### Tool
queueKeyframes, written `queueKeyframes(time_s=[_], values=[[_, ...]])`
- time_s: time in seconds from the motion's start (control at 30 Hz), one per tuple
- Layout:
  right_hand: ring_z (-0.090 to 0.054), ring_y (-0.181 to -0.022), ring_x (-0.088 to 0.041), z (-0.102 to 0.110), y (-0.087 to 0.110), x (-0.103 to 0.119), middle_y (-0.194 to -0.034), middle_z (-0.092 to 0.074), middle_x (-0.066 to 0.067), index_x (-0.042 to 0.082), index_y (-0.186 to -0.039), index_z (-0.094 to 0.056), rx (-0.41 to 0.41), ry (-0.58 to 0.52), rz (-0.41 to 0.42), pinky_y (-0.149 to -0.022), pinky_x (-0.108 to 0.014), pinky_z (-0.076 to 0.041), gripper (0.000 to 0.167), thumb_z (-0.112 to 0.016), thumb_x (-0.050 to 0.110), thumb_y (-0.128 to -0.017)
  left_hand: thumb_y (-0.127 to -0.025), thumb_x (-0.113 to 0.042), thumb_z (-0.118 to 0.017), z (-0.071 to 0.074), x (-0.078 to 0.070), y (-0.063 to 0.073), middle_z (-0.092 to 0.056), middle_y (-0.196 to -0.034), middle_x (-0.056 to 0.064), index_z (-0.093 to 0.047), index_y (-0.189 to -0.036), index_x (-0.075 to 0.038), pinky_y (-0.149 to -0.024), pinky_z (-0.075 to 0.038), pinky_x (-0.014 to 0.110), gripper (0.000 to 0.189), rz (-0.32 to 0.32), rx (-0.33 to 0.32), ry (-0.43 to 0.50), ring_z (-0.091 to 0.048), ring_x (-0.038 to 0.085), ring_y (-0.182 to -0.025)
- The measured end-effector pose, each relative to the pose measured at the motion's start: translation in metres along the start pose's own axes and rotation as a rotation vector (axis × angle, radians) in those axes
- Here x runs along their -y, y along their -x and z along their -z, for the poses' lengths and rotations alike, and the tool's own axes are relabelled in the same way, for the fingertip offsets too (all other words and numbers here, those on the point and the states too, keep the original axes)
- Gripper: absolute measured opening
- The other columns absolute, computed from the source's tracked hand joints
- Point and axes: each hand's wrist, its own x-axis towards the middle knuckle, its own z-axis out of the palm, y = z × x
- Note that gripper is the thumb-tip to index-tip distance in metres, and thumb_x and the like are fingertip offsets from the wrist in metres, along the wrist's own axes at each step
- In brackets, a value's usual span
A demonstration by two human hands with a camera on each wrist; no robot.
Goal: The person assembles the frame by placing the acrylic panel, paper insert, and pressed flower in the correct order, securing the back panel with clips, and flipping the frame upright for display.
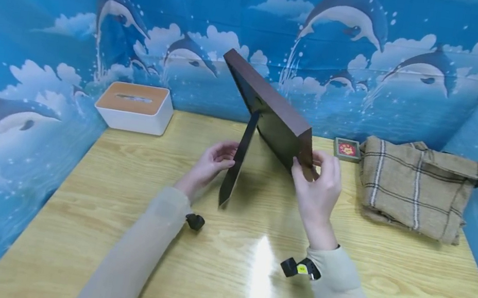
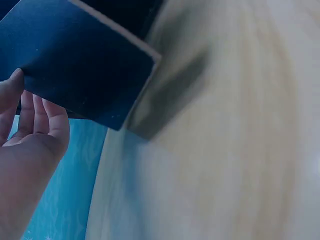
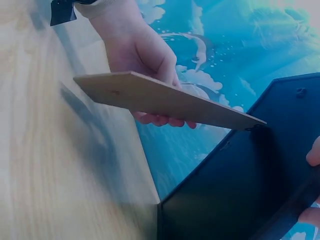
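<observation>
A dark brown picture frame [image 1: 277,100] is held tilted, its dark back [image 3: 220,185] facing down toward the person. From that back a flat support leg [image 1: 239,162] swings out, hinged near the frame's middle. My left hand [image 1: 213,163] pinches the leg's left edge, thumb on one face and fingers behind, as the left wrist view shows. At the frame's near right corner, my right hand [image 1: 319,188] grips the side with thumb and fingers. One lower corner of the frame meets the wooden table in the right wrist view. The front of the frame is hidden.
A white tissue box [image 1: 133,107] with a wood-coloured top stands at the back left. Behind the right hand lies a small square green-edged item [image 1: 347,149], beside a folded plaid cloth [image 1: 416,187]. Dolphin-print fabric [image 1: 224,6] walls the table [image 1: 409,290] on three sides.
</observation>
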Motion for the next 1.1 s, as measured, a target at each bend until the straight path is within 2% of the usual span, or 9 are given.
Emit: queueKeyframes(time_s=[0.13,0.2,0.3,0.4,0.47,0.53,0.67,0.9,1.1], values=[[-0.057,-0.081,-0.032,0.000,0.005,0.003,-0.088,-0.059,-0.019,-0.004,-0.096,-0.061,0.023,0.018,0.035,-0.073,-0.040,-0.049,0.027,-0.076,0.008,-0.077,-0.088,0.015,-0.049,-0.002,-0.001,0.009,-0.059,-0.106,0.004,-0.042,-0.131,0.013,-0.087,-0.047,0.027,0.043,0.095,-0.019,0.140,-0.056,0.016,-0.096],[-0.056,-0.080,-0.034,0.000,0.006,0.005,-0.087,-0.059,-0.019,-0.003,-0.096,-0.060,0.033,0.017,0.048,-0.072,-0.040,-0.048,0.027,-0.075,0.008,-0.077,-0.091,0.009,-0.050,-0.006,-0.008,0.015,-0.058,-0.108,0.005,-0.043,-0.131,0.011,-0.089,-0.045,0.030,0.041,0.111,-0.025,0.121,-0.056,0.016,-0.097],[-0.056,-0.078,-0.035,-0.001,0.007,0.006,-0.087,-0.058,-0.019,-0.002,-0.096,-0.060,0.041,0.017,0.056,-0.070,-0.040,-0.047,0.026,-0.075,0.008,-0.077,-0.090,0.002,-0.058,-0.014,-0.023,0.023,-0.056,-0.114,0.011,-0.043,-0.132,0.008,-0.095,-0.043,0.037,0.046,0.086,-0.023,-0.040,-0.054,0.022,-0.102],[-0.055,-0.078,-0.034,-0.001,0.007,0.008,-0.086,-0.058,-0.017,-0.002,-0.095,-0.060,0.044,0.022,0.054,-0.070,-0.040,-0.047,0.025,-0.075,0.009,-0.077,-0.082,-0.001,-0.070,-0.023,-0.037,0.029,-0.052,-0.117,0.021,-0.041,-0.135,0.008,-0.097,-0.043,0.044,0.061,0.034,-0.018,-0.248,-0.052,0.030,-0.105],[-0.055,-0.077,-0.034,-0.002,0.007,0.009,-0.085,-0.058,-0.017,-0.002,-0.094,-0.060,0.044,0.026,0.052,-0.069,-0.040,-0.047,0.025,-0.075,0.009,-0.076,-0.078,0.000,-0.074,-0.027,-0.043,0.030,-0.050,-0.118,0.025,-0.040,-0.135,0.009,-0.097,-0.043,0.047,0.067,0.026,-0.026,-0.325,-0.051,0.035,-0.105],[-0.056,-0.077,-0.033,-0.002,0.006,0.010,-0.085,-0.059,-0.017,-0.002,-0.093,-0.060,0.047,0.030,0.049,-0.069,-0.040,-0.047,0.026,-0.076,0.009,-0.076,-0.077,0.001,-0.075,-0.029,-0.047,0.029,-0.049,-0.119,0.026,-0.040,-0.135,0.010,-0.096,-0.044,0.047,0.068,0.032,-0.032,-0.351,-0.051,0.037,-0.104],[-0.059,-0.076,-0.032,-0.002,0.005,0.015,-0.085,-0.061,-0.016,-0.002,-0.093,-0.061,0.058,0.040,0.046,-0.067,-0.040,-0.049,0.028,-0.078,0.011,-0.075,-0.076,0.004,-0.076,-0.026,-0.049,0.024,-0.048,-0.122,0.025,-0.042,-0.135,0.008,-0.096,-0.044,0.047,0.068,0.070,-0.034,-0.290,-0.051,0.038,-0.106],[-0.059,-0.069,-0.028,-0.004,0.005,0.036,-0.081,-0.061,-0.014,-0.001,-0.092,-0.061,0.136,0.130,0.150,-0.058,-0.040,-0.051,0.028,-0.079,0.013,-0.076,-0.073,0.003,-0.079,-0.001,-0.023,0.008,-0.050,-0.124,0.014,-0.047,-0.134,0.000,-0.097,-0.044,0.041,0.069,0.044,0.005,-0.208,-0.052,0.029,-0.107],[-0.057,-0.066,-0.027,-0.008,0.008,0.046,-0.079,-0.059,-0.013,-0.001,-0.093,-0.059,0.187,0.192,0.209,-0.052,-0.040,-0.052,0.034,-0.082,0.016,-0.075,-0.078,0.007,-0.072,0.002,-0.039,0.013,-0.046,-0.131,0.022,-0.040,-0.138,0.006,-0.103,-0.038,0.049,0.068,0.086,0.063,-0.179,-0.044,0.042,-0.118]])
